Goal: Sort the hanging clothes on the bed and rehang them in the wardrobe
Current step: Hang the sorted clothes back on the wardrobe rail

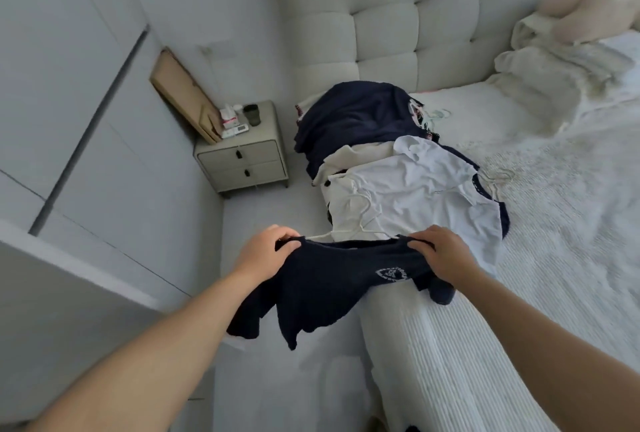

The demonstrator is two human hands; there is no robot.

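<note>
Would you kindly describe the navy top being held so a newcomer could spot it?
Start at the bed and find its near left edge. There the left hand and right hand grip a navy top; unlike the piled clothes behind, it bears a white circular crest.

My two arms come into view from the bottom corners, both bare from the elbow down: no sleeve or cuff shows on either. My left hand (265,249) has no ring, watch or band on it, and the wrist behind it is plain. My right hand (441,253) is just as unadorned, with bare fingers (420,245) and a bare wrist (the nails are too small and blurred to say anything about). No glove or bracelet shows anywhere on me.
</note>
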